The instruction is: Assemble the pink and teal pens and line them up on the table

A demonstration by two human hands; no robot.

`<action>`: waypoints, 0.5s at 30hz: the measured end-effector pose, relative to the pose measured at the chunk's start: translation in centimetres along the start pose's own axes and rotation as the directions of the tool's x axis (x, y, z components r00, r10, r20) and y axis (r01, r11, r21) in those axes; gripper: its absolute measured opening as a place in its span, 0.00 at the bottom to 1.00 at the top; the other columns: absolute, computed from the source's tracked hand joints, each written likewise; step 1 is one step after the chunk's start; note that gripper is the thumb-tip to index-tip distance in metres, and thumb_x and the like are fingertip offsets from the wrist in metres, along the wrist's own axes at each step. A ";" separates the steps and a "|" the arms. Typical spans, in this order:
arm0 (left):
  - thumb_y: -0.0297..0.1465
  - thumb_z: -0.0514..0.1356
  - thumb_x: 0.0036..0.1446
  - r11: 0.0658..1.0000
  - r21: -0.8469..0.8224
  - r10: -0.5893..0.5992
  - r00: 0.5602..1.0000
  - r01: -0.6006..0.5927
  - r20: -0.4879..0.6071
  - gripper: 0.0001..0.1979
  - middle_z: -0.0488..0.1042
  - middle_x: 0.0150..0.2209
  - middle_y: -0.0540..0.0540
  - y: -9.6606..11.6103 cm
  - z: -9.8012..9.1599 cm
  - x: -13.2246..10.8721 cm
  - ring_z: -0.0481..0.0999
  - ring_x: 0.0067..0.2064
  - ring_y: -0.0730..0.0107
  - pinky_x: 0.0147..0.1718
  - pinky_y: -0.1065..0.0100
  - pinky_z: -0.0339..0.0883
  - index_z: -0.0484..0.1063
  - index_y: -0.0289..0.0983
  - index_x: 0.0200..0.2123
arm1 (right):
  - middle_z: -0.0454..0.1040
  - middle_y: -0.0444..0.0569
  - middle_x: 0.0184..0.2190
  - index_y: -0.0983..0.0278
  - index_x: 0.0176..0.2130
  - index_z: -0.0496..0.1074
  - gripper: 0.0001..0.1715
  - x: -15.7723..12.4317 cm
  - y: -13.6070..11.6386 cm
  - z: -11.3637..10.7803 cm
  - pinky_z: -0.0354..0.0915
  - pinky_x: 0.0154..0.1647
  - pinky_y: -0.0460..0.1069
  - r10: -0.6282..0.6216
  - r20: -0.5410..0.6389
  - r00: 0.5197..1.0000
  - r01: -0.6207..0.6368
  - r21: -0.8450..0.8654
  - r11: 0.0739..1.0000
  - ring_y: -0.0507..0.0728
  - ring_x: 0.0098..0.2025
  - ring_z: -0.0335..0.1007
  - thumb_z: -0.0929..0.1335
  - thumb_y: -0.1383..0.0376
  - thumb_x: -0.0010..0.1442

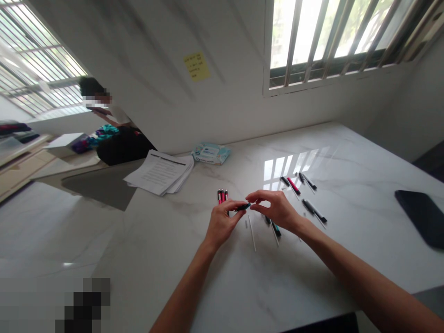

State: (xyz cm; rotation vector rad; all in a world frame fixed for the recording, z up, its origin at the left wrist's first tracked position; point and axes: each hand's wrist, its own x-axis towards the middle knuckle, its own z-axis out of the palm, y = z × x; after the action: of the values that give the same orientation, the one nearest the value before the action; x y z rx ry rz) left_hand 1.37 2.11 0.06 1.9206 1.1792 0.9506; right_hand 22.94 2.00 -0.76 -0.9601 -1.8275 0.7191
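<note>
Left hand point(222, 225) pinching dark pen part point(243, 206) tight; right hand point(275, 210) loosely curled, open, just beside it. Red pens point(222, 196) lying far, white refill point(252, 233) near, on marble table point(156, 259).

in grip: dark pen barrel point(243, 206), glossy plastic | just beyond grip: red-and-black pens point(222, 196), shiny plastic | just below grip: thin white tube point(252, 233), smooth plastic | under grip: white marble tabletop point(347, 263), polished, grey-veined | well beyond grip: printed paper sheets point(159, 172), matt; wet-wipes pack point(211, 153), crinkled plastic film | well right of grip: smartphone point(423, 217), glossy black
</note>
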 end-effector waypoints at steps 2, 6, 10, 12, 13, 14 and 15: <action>0.32 0.68 0.58 0.999 -0.042 -0.032 0.999 0.031 -0.019 0.10 0.85 0.44 0.45 -0.3 0.0 0.1 0.83 0.44 0.62 0.48 0.63 0.76 0.84 0.43 0.44 | 0.82 0.47 0.43 0.58 0.48 0.79 0.14 0.1 -0.1 -0.3 0.73 0.44 0.50 -0.006 -0.007 1.000 0.006 -0.045 0.999 0.55 0.40 0.77 0.75 0.69 0.63; 0.35 0.71 0.53 0.962 -0.233 -0.165 0.983 0.141 -0.086 0.14 0.85 0.38 0.44 -1.0 -0.3 0.4 0.83 0.38 0.64 0.41 0.65 0.77 0.84 0.39 0.43 | 0.81 0.48 0.38 0.58 0.40 0.82 0.05 0.0 -0.4 -0.9 0.70 0.45 0.52 -0.107 0.230 0.967 0.149 -0.175 0.973 0.58 0.42 0.74 0.73 0.67 0.65; 0.37 0.74 0.48 0.899 -0.393 -0.272 0.951 0.195 -0.150 0.18 0.84 0.34 0.45 -1.1 -0.8 0.8 0.82 0.33 0.66 0.35 0.66 0.78 0.84 0.37 0.43 | 0.80 0.48 0.36 0.57 0.37 0.84 0.06 -0.6 -0.5 -0.1 0.68 0.41 0.51 -0.164 0.506 0.847 0.299 -0.198 0.934 0.57 0.41 0.71 0.75 0.69 0.62; 0.37 0.75 0.46 0.884 -0.424 -0.296 0.939 0.198 -0.177 0.19 0.84 0.35 0.45 -1.0 -1.0 0.8 0.82 0.34 0.66 0.36 0.66 0.79 0.83 0.37 0.42 | 0.80 0.47 0.36 0.57 0.35 0.84 0.07 -1.0 -0.4 0.6 0.66 0.40 0.50 -0.178 0.560 0.809 0.351 -0.217 0.911 0.56 0.40 0.70 0.75 0.70 0.61; 0.37 0.75 0.46 0.879 -0.433 -0.304 0.935 0.200 -0.185 0.19 0.84 0.35 0.45 -0.9 -1.0 0.8 0.82 0.34 0.66 0.36 0.67 0.79 0.83 0.37 0.42 | 0.80 0.46 0.36 0.58 0.34 0.83 0.07 -1.1 -0.4 1.0 0.65 0.39 0.50 -0.182 0.575 0.798 0.369 -0.228 0.901 0.56 0.39 0.69 0.76 0.70 0.61; 0.37 0.75 0.45 0.875 -0.439 -0.309 0.932 0.202 -0.187 0.19 0.84 0.36 0.45 -0.9 -1.0 0.8 0.82 0.34 0.66 0.36 0.67 0.79 0.83 0.37 0.42 | 0.80 0.46 0.35 0.58 0.33 0.83 0.07 -1.2 -0.3 1.2 0.65 0.39 0.50 -0.182 0.583 0.792 0.382 -0.240 0.893 0.56 0.39 0.69 0.75 0.70 0.61; 0.37 0.76 0.45 0.873 -0.443 -0.313 0.932 0.205 -0.184 0.20 0.84 0.36 0.45 -0.8 -0.9 0.8 0.82 0.34 0.66 0.36 0.67 0.79 0.83 0.37 0.42 | 0.80 0.46 0.35 0.58 0.33 0.82 0.07 -1.2 -0.3 1.4 0.64 0.40 0.50 -0.182 0.589 0.788 0.392 -0.252 0.885 0.56 0.39 0.68 0.75 0.70 0.61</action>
State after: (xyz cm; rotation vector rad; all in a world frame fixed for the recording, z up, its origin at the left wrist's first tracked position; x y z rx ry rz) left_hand 0.49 3.31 0.01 1.2905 1.2206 1.2078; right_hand 21.87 0.72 -1.69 -0.6966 -2.6300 0.4934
